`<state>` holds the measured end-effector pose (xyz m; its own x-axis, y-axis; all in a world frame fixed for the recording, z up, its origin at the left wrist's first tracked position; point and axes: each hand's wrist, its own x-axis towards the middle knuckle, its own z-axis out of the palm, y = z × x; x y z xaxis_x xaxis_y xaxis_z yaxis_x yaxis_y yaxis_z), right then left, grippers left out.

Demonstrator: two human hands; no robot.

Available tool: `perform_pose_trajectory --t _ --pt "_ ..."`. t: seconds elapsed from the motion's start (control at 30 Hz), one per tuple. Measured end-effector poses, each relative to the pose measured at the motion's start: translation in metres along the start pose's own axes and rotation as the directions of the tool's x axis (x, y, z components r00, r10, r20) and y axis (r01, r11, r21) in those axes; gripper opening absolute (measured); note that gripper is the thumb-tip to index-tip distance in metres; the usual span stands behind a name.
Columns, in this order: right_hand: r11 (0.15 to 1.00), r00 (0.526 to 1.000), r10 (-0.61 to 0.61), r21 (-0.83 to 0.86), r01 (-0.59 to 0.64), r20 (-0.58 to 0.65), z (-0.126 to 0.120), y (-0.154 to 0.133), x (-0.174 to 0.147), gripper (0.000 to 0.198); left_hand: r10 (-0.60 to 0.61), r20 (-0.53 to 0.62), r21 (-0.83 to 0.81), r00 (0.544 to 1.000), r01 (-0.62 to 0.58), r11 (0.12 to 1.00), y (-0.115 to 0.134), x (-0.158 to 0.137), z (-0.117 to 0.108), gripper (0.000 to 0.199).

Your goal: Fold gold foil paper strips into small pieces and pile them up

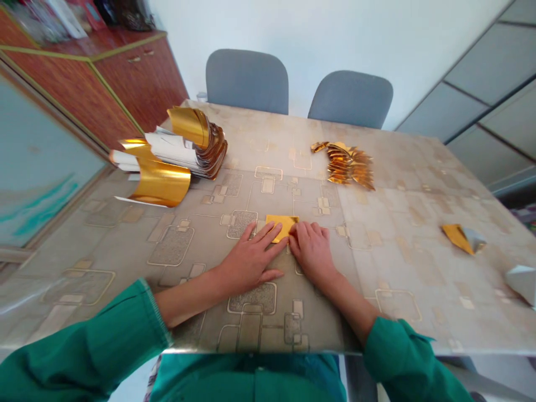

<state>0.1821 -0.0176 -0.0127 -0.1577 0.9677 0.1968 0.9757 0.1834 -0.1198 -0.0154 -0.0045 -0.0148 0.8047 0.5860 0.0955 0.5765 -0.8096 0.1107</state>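
Observation:
A small folded sheet of gold foil paper [281, 225] lies flat on the patterned tablecloth in front of me. My left hand [256, 252] rests on its left part, fingers stretched out and spread. At the sheet's right edge is my right hand [310, 245], its fingers curled in with the fingertips at the paper's right corner. Thumb and fingertips of that hand are partly hidden, so how firmly they pinch the edge is hard to make out.
Stacks of curled gold paper [165, 181] and a thicker bundle [205, 145] lie at the left. Folded gold pieces [349, 164] sit at the back right. A folded gold-and-silver piece [463, 239] and a whitish piece [522, 282] lie far right. Two grey chairs [247, 81] stand behind the table.

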Motion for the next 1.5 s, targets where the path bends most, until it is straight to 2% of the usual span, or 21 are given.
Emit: perform_pose_trajectory --t 0.13,0.27,0.5,0.63,0.8,0.87,0.93,1.03,1.17,1.3,1.5 --pt "1.000 1.000 -0.002 -0.020 0.002 0.016 -0.003 -0.001 0.000 0.008 0.073 0.050 -0.020 0.996 -0.072 0.997 -0.012 -0.005 -0.001 0.076" --pt "1.000 1.000 0.002 -0.005 -0.002 0.001 -0.002 -0.002 0.000 0.008 0.146 0.060 -0.033 0.987 -0.144 0.989 -0.026 -0.013 -0.005 0.069" --pt "1.000 1.000 0.023 0.015 -0.022 -0.008 -0.001 -0.002 0.001 0.007 0.201 0.055 0.005 0.978 -0.201 0.980 -0.047 -0.027 -0.014 0.063" --pt "0.999 0.999 0.033 0.036 -0.033 0.009 -0.002 -0.002 0.002 0.006 0.223 -0.012 0.042 0.975 -0.222 0.974 -0.051 -0.030 -0.019 0.052" --pt "0.998 0.999 0.041 0.049 -0.042 0.012 -0.002 -0.003 0.003 0.008 0.271 -0.161 0.040 0.949 -0.268 0.963 -0.036 -0.003 -0.016 0.020" --pt "0.998 0.999 0.041 0.051 -0.041 0.001 -0.002 -0.004 0.002 0.005 0.227 -0.220 -0.010 0.949 -0.235 0.972 -0.030 0.009 -0.013 0.021" --pt "0.998 0.999 0.044 0.055 -0.043 -0.016 -0.002 -0.007 0.001 0.011 0.168 -0.246 -0.084 0.955 -0.194 0.977 -0.026 0.016 -0.010 0.023" --pt "0.997 0.999 0.048 0.060 -0.046 -0.025 -0.001 -0.010 -0.001 0.021 0.095 -0.260 -0.171 0.961 -0.143 0.975 -0.025 0.017 -0.007 0.018" --pt "0.993 0.999 0.035 0.110 -0.034 -0.002 -0.003 -0.004 -0.004 0.017 0.044 -0.291 -0.248 0.956 -0.120 0.961 -0.027 0.012 -0.003 0.013" --pt "0.976 0.999 0.038 0.213 -0.044 0.031 -0.006 0.009 -0.009 0.012 0.026 -0.290 -0.301 0.957 -0.117 0.946 -0.029 0.011 0.000 0.008" --pt "0.958 0.996 0.083 0.274 -0.083 0.013 -0.005 0.017 -0.009 0.018 -0.023 -0.244 -0.349 0.970 -0.066 0.935 -0.028 0.012 -0.003 0.006"
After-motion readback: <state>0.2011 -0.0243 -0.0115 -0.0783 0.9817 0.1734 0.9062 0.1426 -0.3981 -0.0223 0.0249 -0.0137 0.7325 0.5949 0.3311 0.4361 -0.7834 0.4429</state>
